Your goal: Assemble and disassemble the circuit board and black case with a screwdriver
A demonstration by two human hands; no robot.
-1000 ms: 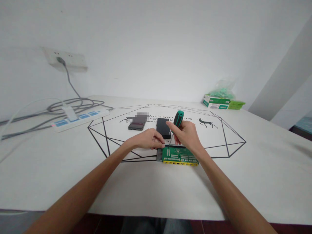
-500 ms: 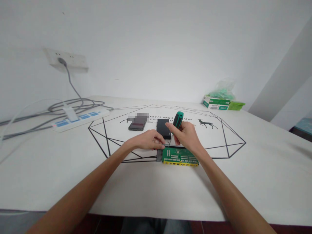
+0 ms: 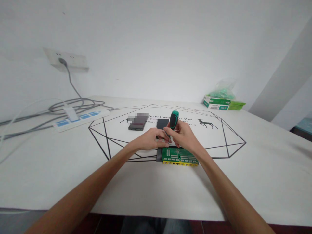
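Note:
My right hand (image 3: 183, 134) grips a screwdriver (image 3: 174, 119) by its green-and-black handle, which stands nearly upright. Its thin metal shaft points down to the back left edge of a green circuit board (image 3: 179, 154) with yellow ports along its front. Beside the tip, the fingers of my left hand (image 3: 153, 139) are pinched together; whatever lies between them is hidden. A dark grey case part (image 3: 159, 154) shows at the board's left end. Just behind my hands lies a black box (image 3: 162, 123), partly covered by them.
A phone (image 3: 138, 122) lies on the white table (image 3: 146, 188), left of the black box. Further left are a power strip (image 3: 81, 119) and coiled grey cables (image 3: 80, 103). Green-and-white boxes (image 3: 215, 101) with a plastic bag (image 3: 223, 90) stand at the back right.
The screwdriver's handle has moved slightly left and is more upright. My left fingers have shifted right and closed in around its tip. The board is almost unmoved.

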